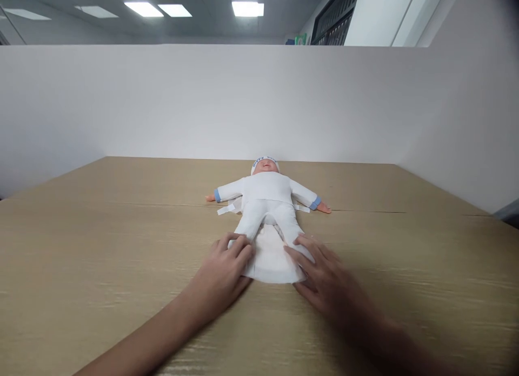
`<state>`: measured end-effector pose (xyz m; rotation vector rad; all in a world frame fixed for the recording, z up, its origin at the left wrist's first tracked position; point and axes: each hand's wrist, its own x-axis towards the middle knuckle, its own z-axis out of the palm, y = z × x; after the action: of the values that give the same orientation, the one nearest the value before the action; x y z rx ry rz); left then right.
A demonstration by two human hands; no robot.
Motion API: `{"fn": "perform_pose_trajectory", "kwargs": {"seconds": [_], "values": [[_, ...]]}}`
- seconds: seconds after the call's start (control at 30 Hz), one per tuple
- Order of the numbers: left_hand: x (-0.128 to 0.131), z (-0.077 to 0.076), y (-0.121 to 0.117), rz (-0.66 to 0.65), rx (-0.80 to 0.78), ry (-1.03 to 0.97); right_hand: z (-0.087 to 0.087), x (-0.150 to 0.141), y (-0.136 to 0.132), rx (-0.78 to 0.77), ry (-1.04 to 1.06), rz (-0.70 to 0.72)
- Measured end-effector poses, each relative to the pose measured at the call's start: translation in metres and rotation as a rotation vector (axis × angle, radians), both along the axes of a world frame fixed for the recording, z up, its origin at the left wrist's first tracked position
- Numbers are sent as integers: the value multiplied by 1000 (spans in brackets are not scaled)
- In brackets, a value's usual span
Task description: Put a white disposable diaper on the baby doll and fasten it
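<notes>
A baby doll [267,189] in a white suit with blue cuffs lies on its back, arms spread and legs apart. Under its hips is a white diaper [271,257], its front flap spread flat between the legs and its tabs sticking out at both sides of the waist. My left hand [229,265] is closed at the flap's left corner, fingers over the doll's foot end and thumb low at the edge. At the right corner, my right hand [320,273] curls its fingers over the other leg, thumb by the flap's edge; it is slightly blurred. Both doll's feet are hidden.
The doll lies on a wide tan tabletop [121,246] with a seam running across it. Behind the table stands a white partition [251,100], and another pale wall [458,127] rises along the right side. A dark object [508,213] shows at the far right edge.
</notes>
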<state>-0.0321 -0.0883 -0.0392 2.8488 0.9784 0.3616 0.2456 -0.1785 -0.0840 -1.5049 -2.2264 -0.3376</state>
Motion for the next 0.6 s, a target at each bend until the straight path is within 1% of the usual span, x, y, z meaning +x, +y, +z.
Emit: {"fn": "perform_pose_trajectory", "kwargs": {"seconds": [0.07,0.13,0.23,0.33,0.43,0.5,0.53,0.6], "values": [[0,0,2,-7,10,-24,-2,-5,4,51,-33,-35],[0,3,6,-19,-21,-78,1,-7,9,88,-43,-47],[0,15,14,-17,-134,-207,16,-4,17,45,28,-41],[4,33,29,-26,-241,-370,36,2,30,-53,197,-11],[17,49,57,-36,-290,-504,56,8,56,-31,393,26],[29,55,82,6,-359,-591,66,12,82,-10,505,43],[37,57,97,41,-438,-643,69,14,97,-29,570,37],[51,56,126,117,-651,-750,73,19,131,-164,760,-19]]}}
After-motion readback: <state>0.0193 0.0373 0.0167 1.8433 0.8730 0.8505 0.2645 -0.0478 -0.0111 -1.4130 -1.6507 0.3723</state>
